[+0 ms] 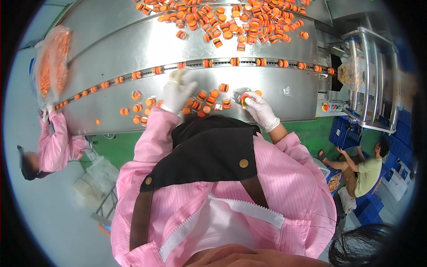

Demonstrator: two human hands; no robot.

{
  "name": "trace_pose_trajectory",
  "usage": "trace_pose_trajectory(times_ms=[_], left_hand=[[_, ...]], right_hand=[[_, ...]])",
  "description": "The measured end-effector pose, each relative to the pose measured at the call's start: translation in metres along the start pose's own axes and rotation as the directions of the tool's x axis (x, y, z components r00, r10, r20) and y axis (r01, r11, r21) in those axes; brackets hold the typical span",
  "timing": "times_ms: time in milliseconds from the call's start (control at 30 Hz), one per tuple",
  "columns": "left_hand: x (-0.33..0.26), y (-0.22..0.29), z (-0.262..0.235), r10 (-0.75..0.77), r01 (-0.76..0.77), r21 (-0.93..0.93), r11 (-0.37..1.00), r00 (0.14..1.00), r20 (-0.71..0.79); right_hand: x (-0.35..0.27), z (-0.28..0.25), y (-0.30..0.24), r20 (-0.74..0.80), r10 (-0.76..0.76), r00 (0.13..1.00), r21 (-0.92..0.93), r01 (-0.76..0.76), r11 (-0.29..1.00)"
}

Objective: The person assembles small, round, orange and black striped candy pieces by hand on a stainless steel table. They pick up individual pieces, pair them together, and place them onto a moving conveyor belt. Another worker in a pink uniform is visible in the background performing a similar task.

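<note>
Clasping a candy [244, 99] in its fingertips, the right hand [261, 108] is well right of the left hand [179, 92], which is nearer the belt [221, 63], its thumb and blurred fingers apart, another candy [181, 65] lying lengthwise along the belt just beyond them.

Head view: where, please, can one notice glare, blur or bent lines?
Head view: bright glare on the steel table; the left hand looks blurred, the right hand sharper; the conveyor track bows, likely from the fisheye lens; corners go black.
</note>
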State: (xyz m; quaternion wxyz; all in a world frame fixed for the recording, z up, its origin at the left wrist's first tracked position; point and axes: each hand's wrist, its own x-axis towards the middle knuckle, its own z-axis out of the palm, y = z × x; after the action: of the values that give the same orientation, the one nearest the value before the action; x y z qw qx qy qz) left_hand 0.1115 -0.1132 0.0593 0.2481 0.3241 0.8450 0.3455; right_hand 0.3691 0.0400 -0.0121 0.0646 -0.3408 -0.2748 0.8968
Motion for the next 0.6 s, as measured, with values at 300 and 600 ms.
trace_pose_trajectory(times_ms=[300, 600], left_hand=[[-0.022, 0.067, 0.039, 0.272, -0.184, -0.283, 0.941, 0.909, 0.316], [-0.036, 0.049, 0.027, 0.353, -0.328, -0.179, 0.928, 0.926, 0.133]], right_hand=[[0.005, 0.069, -0.034, 0.389, -0.032, 0.921, 0.329, -0.106, 0.938], [0.012, 0.088, -0.028, 0.324, -0.125, 0.938, -0.103, 0.166, 0.981]])
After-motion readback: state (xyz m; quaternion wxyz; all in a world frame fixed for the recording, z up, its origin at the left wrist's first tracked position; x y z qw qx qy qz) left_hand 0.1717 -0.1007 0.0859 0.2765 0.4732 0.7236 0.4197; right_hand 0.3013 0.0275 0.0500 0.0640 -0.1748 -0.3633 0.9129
